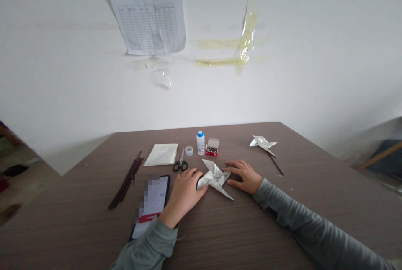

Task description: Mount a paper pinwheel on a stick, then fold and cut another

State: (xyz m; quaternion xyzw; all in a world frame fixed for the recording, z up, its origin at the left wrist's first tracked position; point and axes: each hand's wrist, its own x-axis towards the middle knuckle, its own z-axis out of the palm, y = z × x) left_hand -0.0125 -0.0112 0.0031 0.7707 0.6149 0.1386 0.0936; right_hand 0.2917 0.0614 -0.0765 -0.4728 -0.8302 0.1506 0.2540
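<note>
A paper pinwheel [215,177] folded from printed sheet lies before me, low over the table, its blades curled. My left hand [185,194] is closed around its left blade, with the thumb along the near side. From the other side my right hand [246,177] reaches in, fingers stretched out and thumb apart, fingertips touching the right blade. Just beyond sit black-handled scissors [180,164], a small clear round cap [189,151], a white bottle with a blue top [200,144] and an open red box [212,150] of small metal pieces.
A phone [157,203] lies left of my left forearm. Farther left are several dark brown sticks [127,182] and a stack of paper squares [161,154]. Another pinwheel [263,143] on a stick rests at the right. A white wall [213,98] borders the table's [251,236] far edge.
</note>
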